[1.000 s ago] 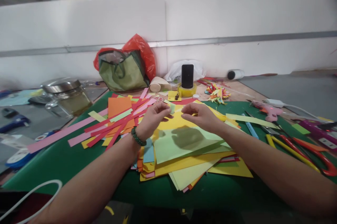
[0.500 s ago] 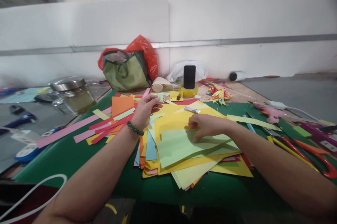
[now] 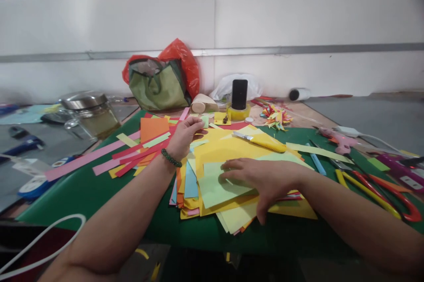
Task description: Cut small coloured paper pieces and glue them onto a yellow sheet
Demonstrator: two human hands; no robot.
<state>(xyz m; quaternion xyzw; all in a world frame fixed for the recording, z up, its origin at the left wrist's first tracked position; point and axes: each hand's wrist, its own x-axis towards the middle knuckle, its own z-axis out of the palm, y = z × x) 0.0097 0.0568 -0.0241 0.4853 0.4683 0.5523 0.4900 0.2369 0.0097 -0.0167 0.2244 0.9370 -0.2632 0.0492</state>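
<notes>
Between its thumb and fingers, my left hand (image 3: 186, 137) pinches a small light-green paper piece (image 3: 205, 121) above the far left of the paper pile. My right hand (image 3: 250, 178) is open, fingers spread, over a light-green sheet (image 3: 212, 185) that tops the stack; whether the fingertips touch it I cannot tell. Just beyond that hand, a yellow-handled utility knife (image 3: 261, 141) lies on a yellow sheet (image 3: 218, 145), its blade end to the left. Blue, orange and pale yellow sheets poke out from under the stack.
Red, pink and orange paper strips (image 3: 132, 158) lie at the left on the green mat (image 3: 82, 193). Scissors (image 3: 367, 189), a blue pen-like stick (image 3: 318, 163) and a pink glue gun (image 3: 342, 141) are at the right. Behind stand a phone (image 3: 239, 94), a glass jar (image 3: 91, 116) and a green bag (image 3: 159, 88).
My right hand has opened from a curled shape and come nearer over the light-green sheet. The knife's yellow handle now shows. My left hand keeps its pinch in nearly the same place.
</notes>
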